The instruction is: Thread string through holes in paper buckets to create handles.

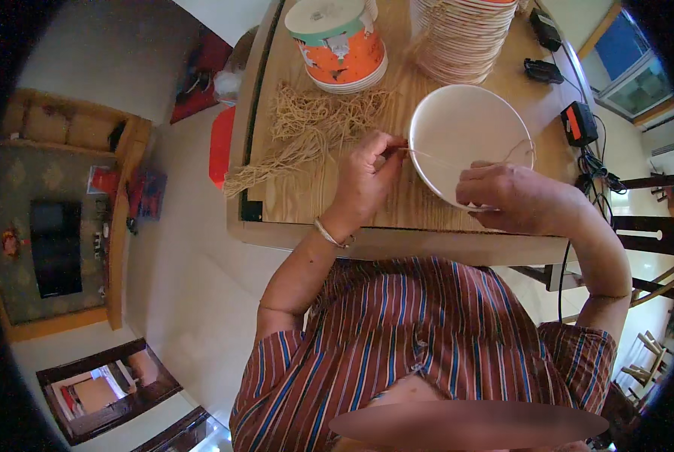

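Observation:
A white paper bucket (469, 124) stands on the wooden table in front of me, its mouth facing up. A thin string (436, 160) runs across the mouth from the left rim, and more of it shows by the right wall. My left hand (369, 172) is closed at the left rim, thumb and fingers pinching the string. My right hand (516, 194) grips the near right rim, fingers curled inside and thumb outside. Whether its fingertips also hold string is hidden. Left of the bucket lies a loose bundle of tan strings (318, 120).
Behind the strings stands a stack of orange and green printed buckets (344, 56). A tall stack of white buckets (465, 41) is at the back. Black adapters (578, 124) and tangled cables (597, 172) lie along the table's right side. A red bin (221, 147) stands beyond the left edge.

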The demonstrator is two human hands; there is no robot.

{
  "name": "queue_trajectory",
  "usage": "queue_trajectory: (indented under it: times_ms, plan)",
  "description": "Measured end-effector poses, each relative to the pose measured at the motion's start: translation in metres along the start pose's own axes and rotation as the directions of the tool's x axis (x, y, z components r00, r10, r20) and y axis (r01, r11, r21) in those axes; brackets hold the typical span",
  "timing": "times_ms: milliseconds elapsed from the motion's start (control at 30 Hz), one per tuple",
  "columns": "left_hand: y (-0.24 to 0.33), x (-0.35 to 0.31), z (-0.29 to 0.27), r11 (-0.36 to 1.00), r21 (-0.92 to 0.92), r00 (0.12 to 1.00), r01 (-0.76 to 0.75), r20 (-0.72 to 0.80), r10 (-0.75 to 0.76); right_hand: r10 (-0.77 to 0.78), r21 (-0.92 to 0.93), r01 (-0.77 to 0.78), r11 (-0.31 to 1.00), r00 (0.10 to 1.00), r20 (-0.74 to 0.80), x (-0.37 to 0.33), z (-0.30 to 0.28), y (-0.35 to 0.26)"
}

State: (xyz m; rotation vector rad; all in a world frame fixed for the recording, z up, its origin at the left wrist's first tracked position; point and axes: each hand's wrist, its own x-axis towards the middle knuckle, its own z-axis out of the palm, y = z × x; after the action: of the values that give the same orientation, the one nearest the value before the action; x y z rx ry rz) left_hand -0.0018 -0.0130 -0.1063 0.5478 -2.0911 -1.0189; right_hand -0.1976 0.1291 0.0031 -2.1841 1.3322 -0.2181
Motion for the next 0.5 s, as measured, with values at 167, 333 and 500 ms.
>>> queue_trajectory:
  times_ms: [167, 333, 500]
  plan:
    - [0.011, 0.006, -0.023, 1.000, -0.022, 1.000, -0.014, -0.022, 0.014, 0.036, 0.088, -0.034, 0.996, 0.999, -0.026, -0.009, -0.003, 0.004]
    - [0.050, 0.021, -0.049, 0.980, 0.176, 0.995, -0.094, 0.032, 0.090, -0.139, -0.178, 0.105, 0.978, 0.972, -0.191, -0.005, -0.021, -0.003]
    - [0.076, 0.046, -0.050, 0.883, 0.339, 0.945, -0.326, 0.110, 0.307, 0.318, 0.386, -0.069, 0.920, 0.709, -0.630, 0.031, -0.033, -0.018]
